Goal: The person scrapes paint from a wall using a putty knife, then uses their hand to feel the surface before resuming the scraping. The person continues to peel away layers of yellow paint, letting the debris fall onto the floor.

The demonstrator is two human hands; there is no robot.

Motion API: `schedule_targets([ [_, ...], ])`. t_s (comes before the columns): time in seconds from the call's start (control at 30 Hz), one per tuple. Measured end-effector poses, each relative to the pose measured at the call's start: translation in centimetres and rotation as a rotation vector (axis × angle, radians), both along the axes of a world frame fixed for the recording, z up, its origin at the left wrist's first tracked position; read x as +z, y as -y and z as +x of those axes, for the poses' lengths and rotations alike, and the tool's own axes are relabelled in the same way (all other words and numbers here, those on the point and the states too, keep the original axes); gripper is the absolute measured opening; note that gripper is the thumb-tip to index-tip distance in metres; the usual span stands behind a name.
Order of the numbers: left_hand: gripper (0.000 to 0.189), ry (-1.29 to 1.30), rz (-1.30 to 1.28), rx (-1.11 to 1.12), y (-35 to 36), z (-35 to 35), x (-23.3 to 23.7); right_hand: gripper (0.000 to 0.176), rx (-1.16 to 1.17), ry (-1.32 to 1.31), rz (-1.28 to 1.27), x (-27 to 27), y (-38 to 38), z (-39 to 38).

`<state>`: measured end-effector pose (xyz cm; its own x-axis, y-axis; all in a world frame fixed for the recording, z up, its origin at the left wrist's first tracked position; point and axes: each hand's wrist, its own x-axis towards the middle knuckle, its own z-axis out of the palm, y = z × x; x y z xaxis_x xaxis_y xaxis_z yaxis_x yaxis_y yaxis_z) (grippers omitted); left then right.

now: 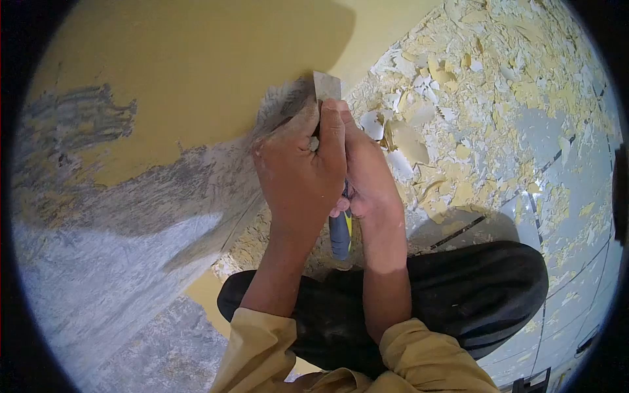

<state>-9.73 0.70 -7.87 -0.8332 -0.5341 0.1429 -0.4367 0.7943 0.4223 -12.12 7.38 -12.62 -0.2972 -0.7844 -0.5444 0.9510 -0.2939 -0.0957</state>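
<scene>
Both hands are closed on a scraper (327,86) with a flat metal blade and a grey handle with a yellow-green stripe. Its blade points up and rests near the lower edge of the yellow-painted wall (196,72), by a bared grey patch. My left hand (295,173) has its thumb laid along the blade and its other fingers bent toward the wall, partly hidden. Around the upper handle wraps my right hand (373,167), fingertips showing beside the grip. The handle end sticks out below both hands.
Yellow and white paint flakes (472,111) cover much of the tiled floor (563,216) to the right. Bare grey wall (118,268) shows at the lower left, with another scraped patch (85,124) above. My bent legs (472,295) in dark trousers are close below.
</scene>
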Motion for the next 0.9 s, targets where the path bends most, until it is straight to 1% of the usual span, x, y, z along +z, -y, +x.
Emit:
schedule_targets([
  [0.03, 0.028, -0.024, 0.021, -0.010, 0.0, 0.1, 0.0, 0.043, 0.001, 0.001, 0.000, 0.0, 0.1, 0.1],
  [0.07, 0.028, -0.022, 0.024, -0.010, -0.2, 0.1, 0.3, 0.047, -0.014, 0.017, 0.010, 0.2, 0.2, 0.3],
  [0.1, 0.029, 0.036, 0.088, 0.042, -0.3, 0.1, 0.8, 0.052, -0.029, 0.029, 0.017, 0.3, 0.3, 0.3],
  [0.13, 0.029, 0.085, 0.148, 0.091, -0.4, -0.1, 1.4, 0.052, -0.031, 0.018, 0.014, 0.5, 0.2, 0.2],
  [0.17, 0.029, 0.074, 0.146, 0.086, -0.4, 0.0, 1.7, 0.053, 0.000, 0.055, -0.013, 0.8, 0.0, 0.3],
  [0.23, 0.030, 0.137, 0.065, 0.093, -0.5, 0.3, 2.1, 0.053, 0.031, 0.095, -0.030, 1.2, -0.3, 0.1],
  [0.27, 0.030, 0.143, 0.075, 0.092, -0.8, 0.3, 2.2, 0.053, 0.050, 0.114, -0.028, 1.5, -0.5, 0.0],
  [0.3, 0.029, 0.131, 0.147, 0.125, -1.0, 0.2, 2.4, 0.053, 0.070, 0.135, -0.028, 1.6, -0.7, 0.0],
  [0.33, 0.028, 0.114, 0.214, 0.158, -1.1, 0.1, 2.6, 0.053, 0.072, 0.139, -0.027, 1.2, -0.8, 0.0],
  [0.4, 0.027, 0.123, 0.166, 0.141, -1.2, -0.1, 2.6, 0.043, 0.091, 0.122, -0.196, 0.5, -1.1, 0.0],
  [0.43, 0.027, 0.130, 0.117, 0.121, -1.3, 0.0, 2.5, 0.043, 0.093, 0.130, -0.196, 0.6, -1.1, 0.0],
  [0.47, 0.027, 0.133, 0.116, 0.120, -1.3, 0.0, 2.4, 0.043, 0.096, 0.104, -0.126, 0.9, -1.0, -0.2],
  [0.5, 0.026, 0.111, 0.162, 0.145, -1.4, -0.1, 2.2, 0.043, 0.097, 0.074, -0.055, 1.0, -1.0, -0.5],
  [0.57, 0.025, 0.094, 0.207, 0.168, -1.4, -0.1, 1.9, 0.043, 0.089, 0.040, -0.049, 0.8, -1.2, -0.6],
  [0.63, 0.023, 0.080, 0.112, 0.109, -1.1, -0.1, 1.3, 0.043, 0.088, 0.002, -0.046, 0.5, -1.2, -0.6],
  [0.7, 0.024, 0.049, 0.101, 0.112, -0.8, 0.1, 0.3, 0.042, 0.016, -0.021, -0.048, 0.1, -0.8, -0.4],
  [0.73, 0.024, 0.009, 0.093, 0.114, -0.7, 0.1, 0.0, 0.042, 0.024, -0.032, -0.055, 0.3, -0.4, -0.3],
  [0.8, 0.024, 0.023, 0.095, 0.092, -0.3, 0.2, 0.4, 0.044, -0.041, -0.006, 0.137, 1.3, 0.5, 0.0],
  [0.83, 0.024, 0.053, 0.100, 0.063, -0.1, 0.3, 0.8, 0.044, -0.034, -0.032, 0.132, 1.4, 0.6, 0.2],
  [0.9, 0.035, -0.043, -0.031, -0.017, 0.4, 0.3, 1.0, 0.051, 0.005, -0.126, -0.064, 1.2, 0.1, -0.1],
])
